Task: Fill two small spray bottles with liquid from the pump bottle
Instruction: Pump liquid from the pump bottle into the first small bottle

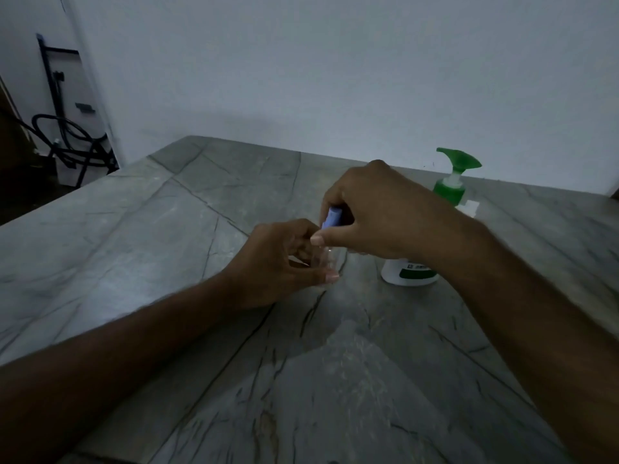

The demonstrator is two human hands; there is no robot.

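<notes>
Dim light, grey stone-look table [140,229] with dark veins, smooth and matte; its far left corner sits near the white wall [335,61]. Far left, off the table edge, black cables [67,135] coil by a white panel. Wide bare slab on the left and in the near foreground, room to move there.

Left hand [284,262] rests low on the table near centre, fingers and thumb curled round a small clear spray bottle [330,259], see-through plastic, hard to make out; upright as far as can be told. Right hand [375,212] comes over from above, fingers and thumb pinching the bottle's pale blue cap [331,220], a small rounded plastic piece at the bottle top. Whether the cap is seated or lifted off cannot be told.

Just right, behind the right wrist, the pump bottle [408,272] stands upright on the table: white rounded body with a green label, green collar and green pump head [459,160], spout pointing left. A small white piece [470,206] shows just beside its collar, unclear what. The table runs on to the right past it.
</notes>
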